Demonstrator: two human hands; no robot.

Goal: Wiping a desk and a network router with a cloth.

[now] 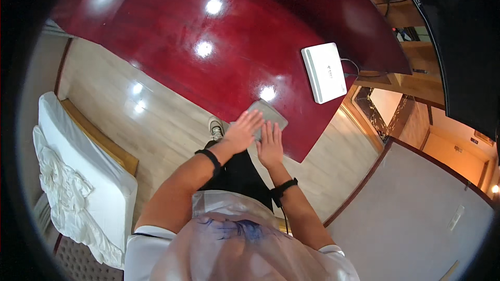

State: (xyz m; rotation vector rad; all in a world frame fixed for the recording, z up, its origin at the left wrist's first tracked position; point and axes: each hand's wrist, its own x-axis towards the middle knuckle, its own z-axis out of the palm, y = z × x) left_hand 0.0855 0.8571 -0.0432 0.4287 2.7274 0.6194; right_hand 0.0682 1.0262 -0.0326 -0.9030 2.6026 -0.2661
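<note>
A folded grey cloth (275,114) lies at the near edge of a glossy dark red table top (175,35). My left hand (244,132) rests on the cloth's left part, fingers extended and pointing up to the right. Close beside it, my right hand (270,146) lies flat with its fingertips on the cloth's lower part. Both palms face down, and neither hand is wrapped around the cloth. Black bands circle both wrists. The underside of the cloth is hidden.
A white router-like box (325,73) with a cable sits on the table's right part. A large TCL screen (465,47) stands at the upper right. To the left is a bed with white sheets (90,164). A grey wall panel (406,210) is at the lower right.
</note>
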